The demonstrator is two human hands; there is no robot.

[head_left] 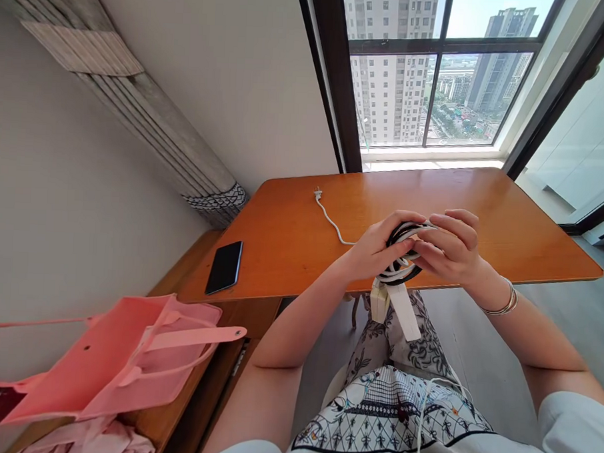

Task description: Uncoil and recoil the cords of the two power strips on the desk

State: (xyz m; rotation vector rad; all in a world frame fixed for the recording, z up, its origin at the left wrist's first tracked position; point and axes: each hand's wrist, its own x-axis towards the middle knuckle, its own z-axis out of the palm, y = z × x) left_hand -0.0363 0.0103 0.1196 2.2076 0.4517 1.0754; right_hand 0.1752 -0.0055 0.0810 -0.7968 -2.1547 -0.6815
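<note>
A bundle of black and white cables (pixel 398 277), wound into a loop, is held above the front edge of the table. My left hand (pixel 376 246) grips the loop from the left, thumb across it. On the other side, my right hand (pixel 451 243) has its bent fingers closed on the cables. Below the loop hang a cream-coloured block (pixel 379 305) and a flat white strip (pixel 405 314), perhaps a power strip. One white cord runs left over the tabletop to a plug (pixel 318 194).
The wooden table (pixel 285 252) carries a black phone (pixel 225 268) near its left edge. A pink bag (pixel 126 359) stands open at lower left, above some pink cloth (pixel 97 438). A window (pixel 438 99) lies beyond the table, a curtain (pixel 185 141) to its left.
</note>
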